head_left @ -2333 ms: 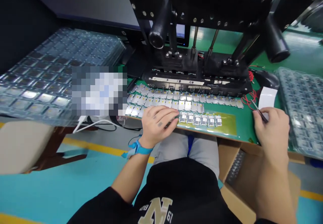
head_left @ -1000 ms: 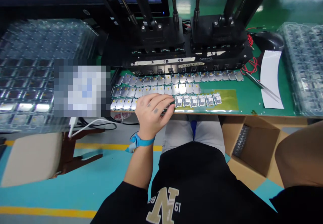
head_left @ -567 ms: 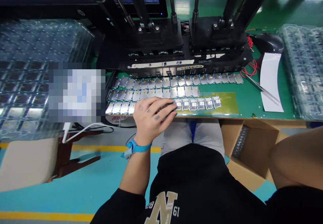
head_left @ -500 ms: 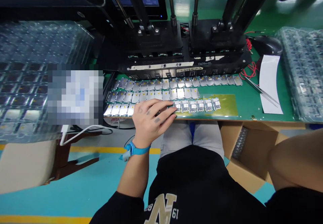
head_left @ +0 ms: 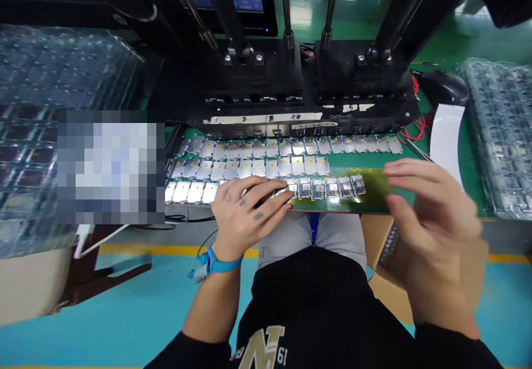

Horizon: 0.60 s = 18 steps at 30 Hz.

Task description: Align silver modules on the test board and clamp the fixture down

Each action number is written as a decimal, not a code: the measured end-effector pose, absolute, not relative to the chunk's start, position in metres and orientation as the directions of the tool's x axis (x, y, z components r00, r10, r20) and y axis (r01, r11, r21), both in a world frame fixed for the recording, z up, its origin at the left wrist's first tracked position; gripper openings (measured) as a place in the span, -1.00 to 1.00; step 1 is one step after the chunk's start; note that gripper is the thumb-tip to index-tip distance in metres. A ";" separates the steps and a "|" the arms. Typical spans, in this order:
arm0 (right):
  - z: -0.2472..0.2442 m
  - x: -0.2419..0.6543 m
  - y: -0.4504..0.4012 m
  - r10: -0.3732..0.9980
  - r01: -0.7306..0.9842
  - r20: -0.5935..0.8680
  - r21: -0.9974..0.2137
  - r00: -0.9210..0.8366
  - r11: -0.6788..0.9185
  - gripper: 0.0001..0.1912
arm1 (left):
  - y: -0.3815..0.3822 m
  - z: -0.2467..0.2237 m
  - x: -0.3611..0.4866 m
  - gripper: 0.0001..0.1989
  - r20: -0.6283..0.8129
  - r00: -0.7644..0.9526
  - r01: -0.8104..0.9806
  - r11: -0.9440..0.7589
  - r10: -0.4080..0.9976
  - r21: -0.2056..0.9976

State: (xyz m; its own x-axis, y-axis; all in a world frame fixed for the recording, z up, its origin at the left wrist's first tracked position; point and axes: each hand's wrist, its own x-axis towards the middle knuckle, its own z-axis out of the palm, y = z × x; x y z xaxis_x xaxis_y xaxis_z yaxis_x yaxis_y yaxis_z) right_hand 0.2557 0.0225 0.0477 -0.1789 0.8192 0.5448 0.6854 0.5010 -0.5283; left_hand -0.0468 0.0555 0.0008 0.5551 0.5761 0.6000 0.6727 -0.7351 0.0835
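Observation:
Rows of small metal-shielded circuit modules (head_left: pixel 297 164) lie along the green bench edge. In the front row, several modules with white labels (head_left: pixel 318 188) sit beside a yellow film (head_left: pixel 374 183). My left hand (head_left: pixel 245 208) rests over the front row, its fingers closed around the left end of the labelled modules; what lies under the fingertips is mostly hidden. My right hand (head_left: pixel 432 208) hovers over the right end of the yellow film, blurred, thumb and fingers apart with nothing between them.
A black test fixture (head_left: pixel 257 81) with numbered tape stands behind the rows. Stacked clear trays (head_left: pixel 75 70) are at left, more trays (head_left: pixel 501 136) at right. A white strip (head_left: pixel 446 139), tweezers (head_left: pixel 418 148), red wires and a black mouse (head_left: pixel 443 85) lie at right.
My right hand has come into the picture from the lower right and moved over the bench. My left hand stays on the front row. The view has shifted slightly.

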 end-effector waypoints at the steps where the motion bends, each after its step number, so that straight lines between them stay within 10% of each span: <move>1: 0.041 0.255 0.027 0.807 0.676 0.553 -0.516 -0.206 0.526 -0.75 | 0.055 0.001 -0.047 -0.71 0.599 0.556 0.673 -0.735 0.577 0.084; 18: 0.017 0.257 0.039 0.851 0.746 0.383 -0.429 -0.360 0.509 -0.86 | 0.049 0.027 -0.044 -0.76 0.381 0.647 0.688 -0.721 0.660 0.082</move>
